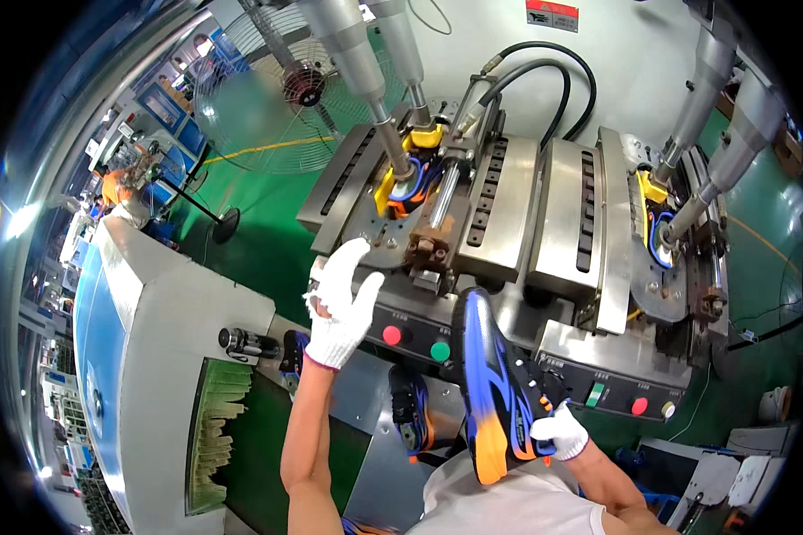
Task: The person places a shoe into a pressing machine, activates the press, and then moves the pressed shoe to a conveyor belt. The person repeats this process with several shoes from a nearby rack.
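My right hand point(560, 433), in a white knit glove, grips a black sneaker point(522, 383) near its heel. The toe points away from me, and the blue and orange sole point(484, 401) faces left. My left hand point(341, 308), also gloved, is raised with thumb and fingers apart and holds nothing. It is in front of the left station of a metal press point(500, 205). In that station another shoe point(410, 187) sits beneath grey rods, beside yellow pads. A similar shoe point(660, 239) is in the right station, partly hidden by a rod.
A dark sneaker point(409, 408) rests on the metal shelf point(366, 477) below the press, with another shoe point(294, 352) farther left. Red point(392, 335) and green point(440, 351) buttons line the press front. Left stands a white machine point(165, 357) with a dark cylinder point(248, 343); behind is a caged fan point(303, 85).
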`<state>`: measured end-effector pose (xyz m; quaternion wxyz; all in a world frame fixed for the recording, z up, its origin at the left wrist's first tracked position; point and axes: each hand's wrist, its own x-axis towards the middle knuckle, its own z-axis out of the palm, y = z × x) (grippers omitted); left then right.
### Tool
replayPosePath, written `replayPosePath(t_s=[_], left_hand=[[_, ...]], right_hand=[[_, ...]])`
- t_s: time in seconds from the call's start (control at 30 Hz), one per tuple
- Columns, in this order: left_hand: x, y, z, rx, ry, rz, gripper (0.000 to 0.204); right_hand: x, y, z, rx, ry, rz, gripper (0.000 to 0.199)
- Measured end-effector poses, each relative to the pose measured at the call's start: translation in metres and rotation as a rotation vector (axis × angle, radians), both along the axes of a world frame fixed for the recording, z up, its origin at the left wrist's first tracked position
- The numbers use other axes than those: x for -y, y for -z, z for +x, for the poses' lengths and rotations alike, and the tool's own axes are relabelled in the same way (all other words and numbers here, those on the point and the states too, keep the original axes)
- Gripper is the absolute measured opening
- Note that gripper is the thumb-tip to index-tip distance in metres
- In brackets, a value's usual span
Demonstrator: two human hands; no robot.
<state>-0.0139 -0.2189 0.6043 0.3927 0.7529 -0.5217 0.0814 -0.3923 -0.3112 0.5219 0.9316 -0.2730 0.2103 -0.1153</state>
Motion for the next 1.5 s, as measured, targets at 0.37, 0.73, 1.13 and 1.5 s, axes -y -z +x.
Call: replayPosePath(t_s=[0.37, 0.73, 1.13, 1.5], left_hand=[[0.11, 0.087, 0.079, 0.107, 0.023, 0.262, 0.05], [0.243, 0.134, 0.126, 0.06, -0.246, 0.534, 0.105], [0.21, 0.004, 0.149, -0.016, -0.243, 0.527, 0.074], [-0.186, 0.076, 0.004, -0.513, -0.671, 0.243, 0.058]], right_hand=[[0.047, 0.026, -0.002, 0.281, 0.297, 0.207, 0.078], [0.045, 0.015, -0.012, 0.108, 0.359, 0.027, 0.095], [0.042, -0.023, 0.021, -0.35, 0.465, -0.022, 0.043], [0.148, -0.028, 0.381, -0.037, 0.178, -0.078, 0.022]])
